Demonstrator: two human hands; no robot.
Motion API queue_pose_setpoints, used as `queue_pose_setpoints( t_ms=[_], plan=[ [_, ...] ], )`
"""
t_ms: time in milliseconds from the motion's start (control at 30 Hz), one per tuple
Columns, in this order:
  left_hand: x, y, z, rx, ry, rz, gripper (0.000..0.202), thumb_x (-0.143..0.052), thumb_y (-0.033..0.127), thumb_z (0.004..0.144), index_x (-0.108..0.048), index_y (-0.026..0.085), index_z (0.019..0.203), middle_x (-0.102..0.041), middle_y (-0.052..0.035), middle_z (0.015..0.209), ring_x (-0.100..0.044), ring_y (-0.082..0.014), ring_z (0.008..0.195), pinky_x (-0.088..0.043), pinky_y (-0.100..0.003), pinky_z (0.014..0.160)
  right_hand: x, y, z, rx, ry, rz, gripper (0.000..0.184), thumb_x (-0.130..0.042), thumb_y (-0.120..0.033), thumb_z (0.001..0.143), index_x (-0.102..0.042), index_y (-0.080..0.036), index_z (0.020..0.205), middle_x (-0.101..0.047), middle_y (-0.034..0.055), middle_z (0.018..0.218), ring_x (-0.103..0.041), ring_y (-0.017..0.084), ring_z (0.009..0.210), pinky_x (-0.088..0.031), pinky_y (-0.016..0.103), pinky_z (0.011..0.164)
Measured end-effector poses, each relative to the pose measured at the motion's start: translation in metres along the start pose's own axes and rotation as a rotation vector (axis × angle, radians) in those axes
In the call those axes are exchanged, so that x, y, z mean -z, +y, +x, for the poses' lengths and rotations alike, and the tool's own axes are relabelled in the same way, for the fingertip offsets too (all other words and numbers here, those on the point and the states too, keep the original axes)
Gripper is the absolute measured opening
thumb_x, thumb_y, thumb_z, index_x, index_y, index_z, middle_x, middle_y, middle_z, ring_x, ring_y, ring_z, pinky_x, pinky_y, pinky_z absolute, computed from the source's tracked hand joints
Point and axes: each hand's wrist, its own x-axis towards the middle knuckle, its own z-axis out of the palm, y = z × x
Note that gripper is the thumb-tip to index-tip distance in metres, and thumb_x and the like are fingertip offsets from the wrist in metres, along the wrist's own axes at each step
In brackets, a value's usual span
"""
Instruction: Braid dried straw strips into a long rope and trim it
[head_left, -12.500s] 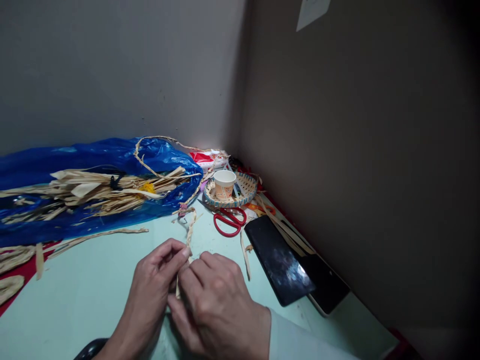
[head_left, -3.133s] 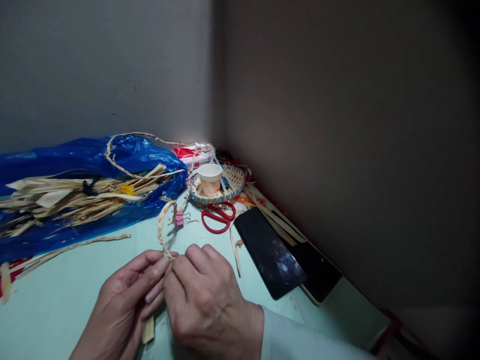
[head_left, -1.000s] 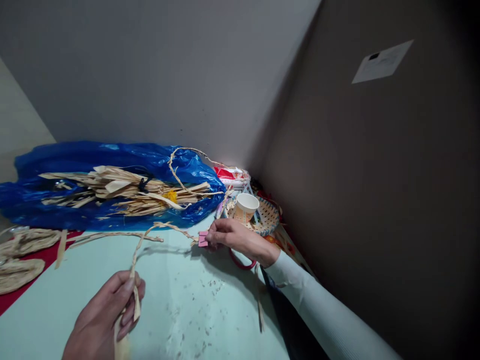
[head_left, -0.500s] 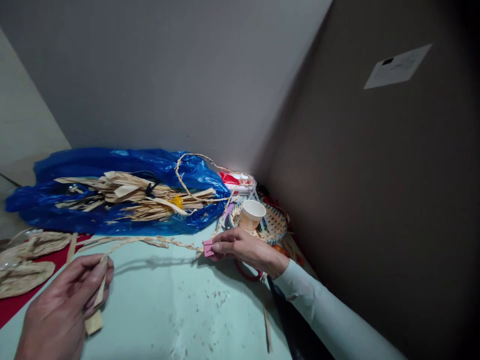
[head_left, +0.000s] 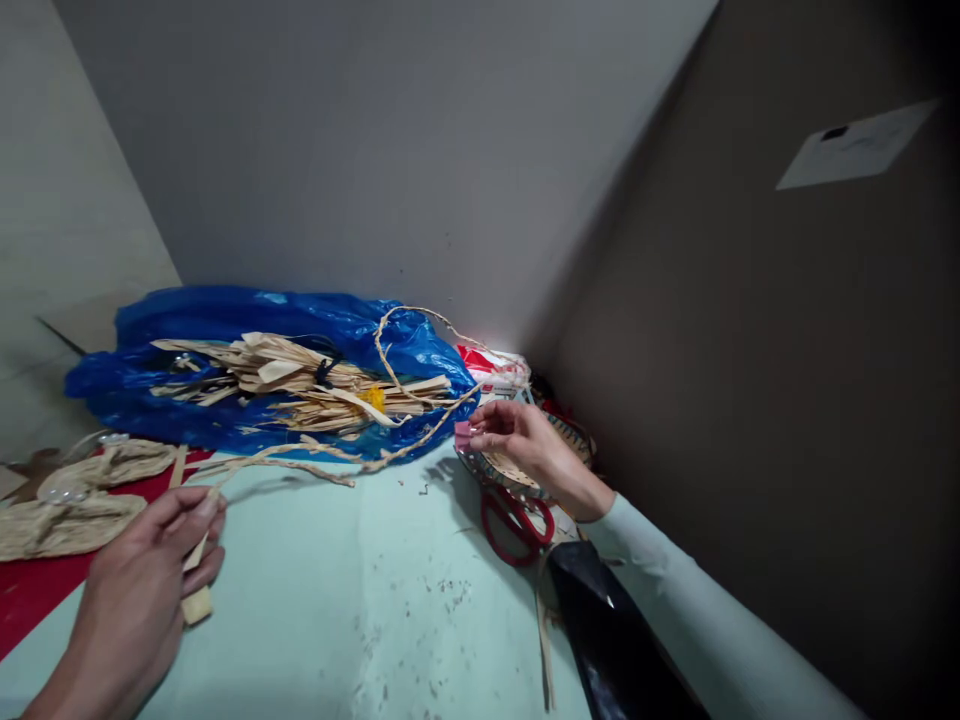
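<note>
My left hand (head_left: pixel 161 560) pinches the end of a twisted dried-plant-fibre cord (head_left: pixel 386 458), with a flat pale strip hanging below the fingers. The cord runs to the right across the table and loops up over the blue bag. In my right hand (head_left: pixel 529 440) a small pink clip (head_left: pixel 463 436) is pinched at the fingertips, apart from the cord. That hand is over the woven basket (head_left: pixel 576 432) and covers much of it. Red-handled scissors (head_left: pixel 517 525) lie just below the basket, their blades out of sight.
A blue plastic bag (head_left: pixel 180 310) with bundles of dried strips (head_left: pixel 322 385) lies along the wall. Woven straw soles (head_left: pixel 75 525) rest on red cloth (head_left: pixel 45 600) at left. A black object (head_left: pixel 607 630) and a loose strip (head_left: pixel 545 640) are at front right. Walls meet behind.
My right hand has moved up and right with the pink clip, away from the cord, to over the basket. The paper cup is now hidden. My left hand still holds the cord.
</note>
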Motion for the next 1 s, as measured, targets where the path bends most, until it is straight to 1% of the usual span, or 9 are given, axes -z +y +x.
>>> queue_pose_setpoints(
  t_ms=[100,167,267,333,433,533,700,900,1000],
  plan=[
    [-0.004,-0.01,-0.005,0.062,-0.1,-0.04,0.033,-0.079,0.043,0.057,-0.061,0.022,0.075,-0.053,0.0078,0.059,-0.041,-0.0063,0.051,-0.036,-0.013,0.044,0.005,-0.002,-0.006,-0.022,0.002,-0.02,0.029,-0.083,-0.027,0.062,-0.062,-0.018,0.08,-0.072,0.005,0.088,-0.071,0.023,0.087,-0.052,0.036,0.084],
    [-0.011,-0.018,-0.015,0.078,-0.207,-0.019,0.041,-0.082,0.049,0.057,-0.065,0.022,0.083,-0.057,0.0057,0.064,-0.046,-0.0089,0.058,-0.04,-0.014,0.049,-0.003,0.0,-0.016,-0.055,-0.027,-0.101,0.03,-0.083,-0.029,0.064,-0.062,-0.018,0.082,-0.072,0.0059,0.087,-0.07,0.023,0.087,-0.052,0.035,0.081],
    [-0.029,-0.025,-0.032,0.063,-0.406,0.104,0.049,-0.077,0.057,0.065,-0.066,0.022,0.097,-0.053,0.0065,0.06,-0.037,-0.0084,0.05,-0.027,-0.015,0.041,-0.025,0.003,-0.033,-0.146,-0.122,-0.186,0.032,-0.083,-0.034,0.066,-0.063,-0.017,0.084,-0.073,0.0075,0.089,-0.068,0.023,0.088,-0.05,0.032,0.078],
    [-0.043,-0.025,-0.042,0.032,-0.528,0.175,0.049,-0.072,0.059,0.071,-0.065,0.021,0.1,-0.046,0.0083,0.056,-0.03,-0.0081,0.047,-0.02,-0.017,0.04,-0.038,0.002,-0.045,-0.189,-0.172,-0.097,0.034,-0.082,-0.037,0.068,-0.063,-0.016,0.086,-0.072,0.0073,0.09,-0.067,0.022,0.086,-0.048,0.031,0.077],
    [-0.06,-0.021,-0.056,0.028,-0.654,0.159,0.045,-0.07,0.057,0.074,-0.065,0.02,0.099,-0.046,0.0076,0.058,-0.036,-0.0096,0.051,-0.027,-0.019,0.044,-0.047,0.002,-0.061,-0.151,-0.14,-0.04,0.032,-0.081,-0.038,0.072,-0.064,-0.017,0.09,-0.07,0.0037,0.089,-0.064,0.018,0.082,-0.046,0.028,0.074],
    [-0.068,-0.018,-0.064,0.067,-0.678,0.065,0.041,-0.072,0.053,0.074,-0.066,0.021,0.098,-0.047,0.007,0.061,-0.038,-0.0097,0.053,-0.03,-0.019,0.046,-0.045,0.006,-0.073,-0.117,-0.111,-0.085,0.031,-0.079,-0.04,0.075,-0.066,-0.02,0.094,-0.068,0.0012,0.087,-0.061,0.017,0.08,-0.044,0.027,0.072],
    [-0.065,-0.021,-0.068,0.077,-0.656,0.032,0.037,-0.074,0.053,0.073,-0.068,0.022,0.093,-0.048,0.0069,0.059,-0.038,-0.0093,0.052,-0.031,-0.017,0.044,-0.042,0.016,-0.079,-0.144,-0.089,-0.062,0.03,-0.079,-0.04,0.074,-0.068,-0.019,0.092,-0.069,0.0021,0.09,-0.061,0.017,0.082,-0.044,0.028,0.075],
    [-0.058,-0.022,-0.066,0.029,-0.671,0.164,0.044,-0.071,0.054,0.077,-0.072,0.026,0.11,-0.051,0.0059,0.058,-0.043,-0.0118,0.056,-0.038,-0.019,0.049,-0.05,0.02,-0.073,-0.241,0.034,0.195,0.044,-0.087,-0.037,0.062,-0.06,-0.015,0.089,-0.069,0.005,0.087,-0.064,0.017,0.08,-0.046,0.029,0.076],
    [-0.056,-0.024,-0.064,-0.011,-0.682,0.215,0.041,-0.071,0.052,0.077,-0.075,0.029,0.111,-0.064,0.0026,0.068,-0.05,-0.0135,0.06,-0.043,-0.02,0.053,-0.051,0.024,-0.071,-0.249,0.119,0.261,0.055,-0.091,-0.036,0.054,-0.052,-0.017,0.087,-0.067,0.0021,0.083,-0.066,0.017,0.077,-0.046,0.029,0.074]
  ],
)
